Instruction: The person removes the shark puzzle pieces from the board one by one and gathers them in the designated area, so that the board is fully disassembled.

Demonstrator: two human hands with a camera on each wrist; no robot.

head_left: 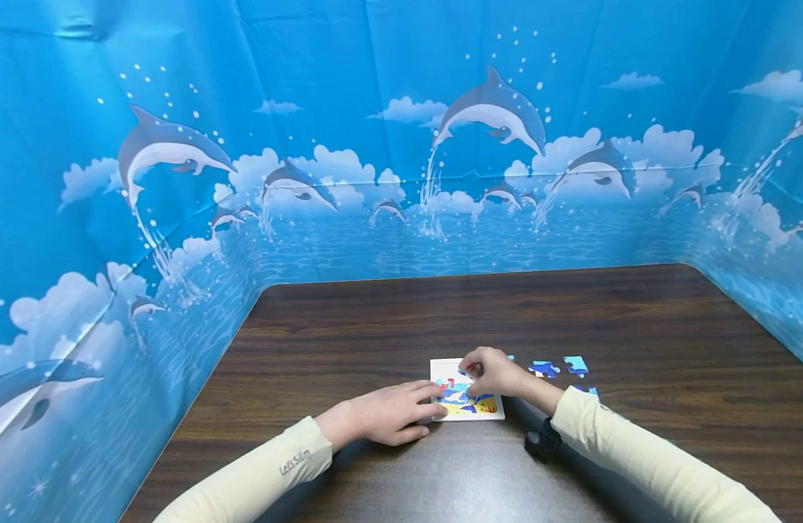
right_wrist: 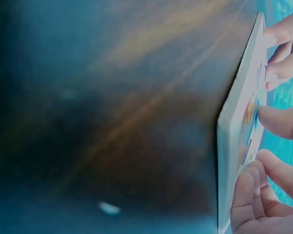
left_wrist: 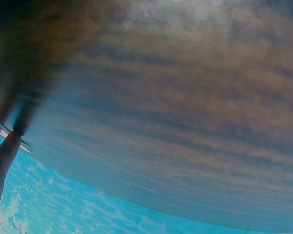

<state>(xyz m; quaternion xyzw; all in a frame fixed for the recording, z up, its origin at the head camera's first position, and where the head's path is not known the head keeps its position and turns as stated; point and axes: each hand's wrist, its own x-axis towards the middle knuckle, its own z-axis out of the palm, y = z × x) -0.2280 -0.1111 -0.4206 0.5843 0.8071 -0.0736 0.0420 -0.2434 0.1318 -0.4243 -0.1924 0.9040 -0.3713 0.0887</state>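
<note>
A square white-framed jigsaw board [head_left: 456, 418], partly filled with a colourful picture, lies on the dark wooden table. My left hand [head_left: 397, 412] rests flat with fingers spread, its fingertips on the board's left edge. Over the board's right half, my right hand [head_left: 495, 374] has curled fingers around a small blue puzzle piece [head_left: 465, 374], mostly hidden beneath them. The right wrist view shows the right thumb [right_wrist: 283, 123] touching the board's face, with the other fingers bent against it. In the left wrist view, one finger [left_wrist: 6, 151] meets the board's edge.
To the right of the board lie several loose blue puzzle pieces [head_left: 575, 365], some partly hidden by the right arm. A black band [head_left: 543, 440] is on the right wrist. A blue dolphin-print curtain [head_left: 375, 145] borders the table's back and sides.
</note>
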